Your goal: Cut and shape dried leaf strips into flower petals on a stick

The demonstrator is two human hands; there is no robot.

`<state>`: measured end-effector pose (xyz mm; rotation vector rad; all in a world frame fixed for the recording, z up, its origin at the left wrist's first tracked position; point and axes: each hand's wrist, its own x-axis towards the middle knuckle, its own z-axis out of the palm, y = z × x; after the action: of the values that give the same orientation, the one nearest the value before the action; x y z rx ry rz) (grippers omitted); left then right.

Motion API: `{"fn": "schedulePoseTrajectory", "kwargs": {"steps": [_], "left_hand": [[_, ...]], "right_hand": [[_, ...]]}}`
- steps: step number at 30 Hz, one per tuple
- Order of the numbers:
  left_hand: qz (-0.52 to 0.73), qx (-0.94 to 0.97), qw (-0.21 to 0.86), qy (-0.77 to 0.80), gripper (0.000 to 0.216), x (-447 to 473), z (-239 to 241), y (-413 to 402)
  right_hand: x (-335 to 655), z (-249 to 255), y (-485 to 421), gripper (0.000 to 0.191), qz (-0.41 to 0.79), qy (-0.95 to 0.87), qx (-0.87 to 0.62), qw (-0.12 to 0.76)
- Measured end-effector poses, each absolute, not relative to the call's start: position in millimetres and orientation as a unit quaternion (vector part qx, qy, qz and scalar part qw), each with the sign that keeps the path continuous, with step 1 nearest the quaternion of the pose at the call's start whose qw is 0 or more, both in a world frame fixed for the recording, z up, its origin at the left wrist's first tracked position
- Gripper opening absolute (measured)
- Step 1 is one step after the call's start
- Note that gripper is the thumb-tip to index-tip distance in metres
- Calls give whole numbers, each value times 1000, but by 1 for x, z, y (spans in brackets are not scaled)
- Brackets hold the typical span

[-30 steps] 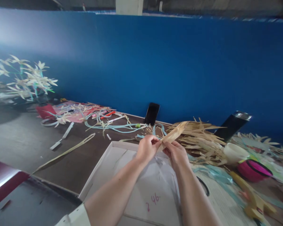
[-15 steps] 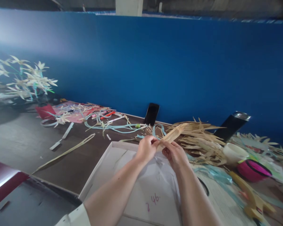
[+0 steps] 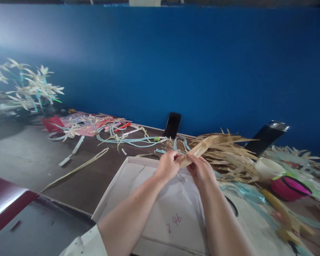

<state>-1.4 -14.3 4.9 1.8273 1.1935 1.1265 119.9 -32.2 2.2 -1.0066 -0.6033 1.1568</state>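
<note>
Between my two hands is a long tan dried husk leaf [image 3: 202,146], its wide part pointing away to the upper right. My left hand [image 3: 168,164] pinches the near end. Just to the right, my right hand [image 3: 202,170] grips the same leaf with thumb and fingers closed on it. Both hands are over the far edge of a shallow white cardboard box [image 3: 146,192], which has handwritten digits on its bottom. A pile of similar dried leaves [image 3: 229,151] lies beyond my right hand.
A phone [image 3: 173,125] leans on the blue wall. At right are a black flask [image 3: 268,137], a white cup [image 3: 269,169], a pink pouch [image 3: 290,188] and a yellow glue gun [image 3: 285,217]. Pale blue cords [image 3: 133,143] and husk flowers [image 3: 34,85] are at left.
My view has tilted down a little. Both hands still hold the leaf, in nearly the same place, with the grip shifted only slightly.
</note>
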Motion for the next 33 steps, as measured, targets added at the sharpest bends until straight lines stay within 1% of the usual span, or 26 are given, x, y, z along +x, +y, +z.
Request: {"fn": "schedulePoseTrajectory", "kwargs": {"steps": [7,13,18,24,33], "left_hand": [[412,689,410,432,25,-3,7,-15],[376,673,478,420,28,-4,9,-14],[385,668,461,439,24,-5,15,-16],[396,665,446,449,23,-5,13,-15],[391,685,438,431,23,-2,11,-16]], "right_hand": [[124,0,-28,23,497,-239,-434,713],[126,-2,-27,21,499,-231,-429,717],[123,3,-31,22,511,-244,-427,704],[121,9,-37,27,545,-290,-442,650],[123,4,-32,26,509,-249,-463,682]]}}
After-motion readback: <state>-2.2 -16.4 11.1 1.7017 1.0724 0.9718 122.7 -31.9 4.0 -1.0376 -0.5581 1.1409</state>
